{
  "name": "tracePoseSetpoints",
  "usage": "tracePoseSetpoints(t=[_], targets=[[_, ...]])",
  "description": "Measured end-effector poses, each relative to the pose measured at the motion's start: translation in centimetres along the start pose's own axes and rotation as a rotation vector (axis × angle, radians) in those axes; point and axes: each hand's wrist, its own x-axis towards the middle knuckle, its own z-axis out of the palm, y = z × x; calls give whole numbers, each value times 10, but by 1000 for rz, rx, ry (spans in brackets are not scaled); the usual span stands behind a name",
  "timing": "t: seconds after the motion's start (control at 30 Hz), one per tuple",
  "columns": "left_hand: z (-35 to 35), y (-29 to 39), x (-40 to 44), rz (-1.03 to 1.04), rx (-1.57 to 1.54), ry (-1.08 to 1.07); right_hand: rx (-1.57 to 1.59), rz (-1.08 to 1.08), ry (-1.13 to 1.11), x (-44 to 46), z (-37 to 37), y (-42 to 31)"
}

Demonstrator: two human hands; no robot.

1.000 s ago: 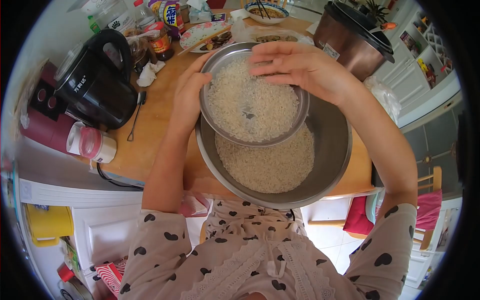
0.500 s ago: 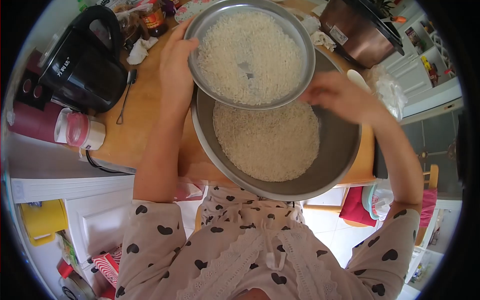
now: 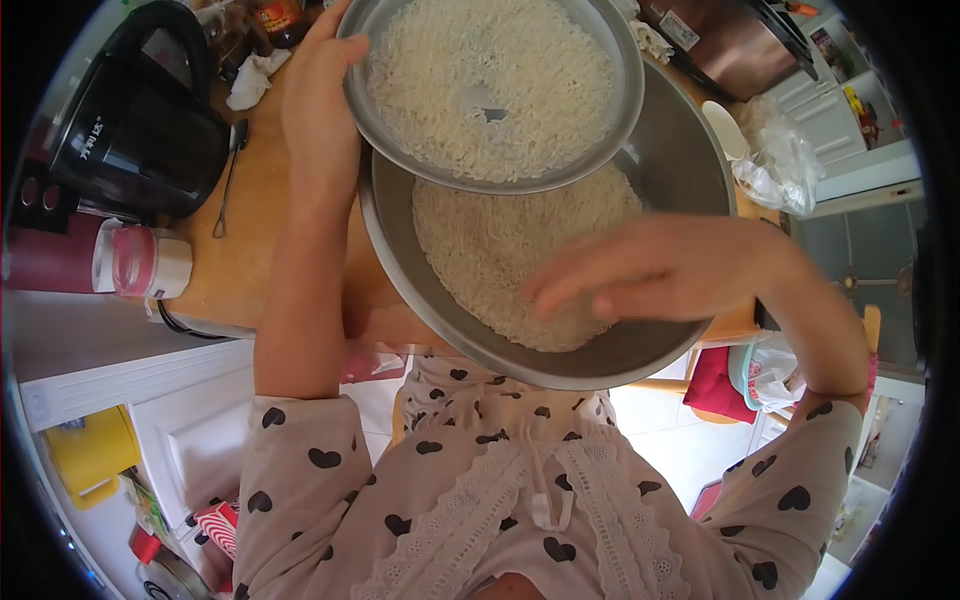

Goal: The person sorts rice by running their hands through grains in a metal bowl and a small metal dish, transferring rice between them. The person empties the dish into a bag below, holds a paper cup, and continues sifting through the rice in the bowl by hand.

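My left hand (image 3: 318, 105) grips the left rim of a round metal plate (image 3: 490, 184), thumb on top, fingers underneath. White rice (image 3: 500, 75) covers the plate, with a small bare patch near the middle. Below it stands a large, deep metal bowl (image 3: 690, 170), whose bottom holds a wide layer of rice (image 3: 490, 260). The plate overlaps the bowl's far part and hides some of it. Over the bowl's near right side, my right hand (image 3: 665, 265) is open with fingers stretched toward the rice. Motion blurs the fingertips, and whether they touch the grains I cannot tell.
On the wooden table (image 3: 240, 260), a black kettle (image 3: 140, 120), a wire-handled utensil (image 3: 228, 185) and a pink-and-white jar (image 3: 150, 260) stand or lie at left. A brown cooker (image 3: 735, 45), a white scoop (image 3: 725, 130) and a clear plastic bag (image 3: 785, 155) are at right.
My right hand has moved from beside the plate's right edge down and inward over the bowl's rice. The plate sits slightly higher and further left in view, still in my left hand.
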Motion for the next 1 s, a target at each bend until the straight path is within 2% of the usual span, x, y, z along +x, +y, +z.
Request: tracePoseSetpoints(t=[0.17, 0.27, 0.37, 0.47, 0.57, 0.67, 0.77, 0.87, 1.0], targets=[[17, 11, -9, 35, -72, -21, -270, 390, 360, -8, 4, 19], [14, 10, -6, 26, -60, -46, -178, 471, 324, 4, 15, 6], [9, 7, -4, 10, 0, -33, -222, 433, 310, 14, 33, -4], [-6, -5, 2, 6, 89, 35, -121, 423, 243, 21, 38, -23], [-7, -3, 5, -10, 137, -16, -38, 175, 304, 26, 51, -2], [-7, -5, 6, -84, -7, -44, 616, 500, 78, 29, 31, -13], [0, 7, 3, -19, 58, -109, 1019, 508, 57, 24, 30, 5], [4, 13, 0, -41, 20, -145, 1084, 475, 34, 13, 21, 4], [8, 15, -2, -107, 2, -132, 980, 501, 140, -4, 2, -17]])
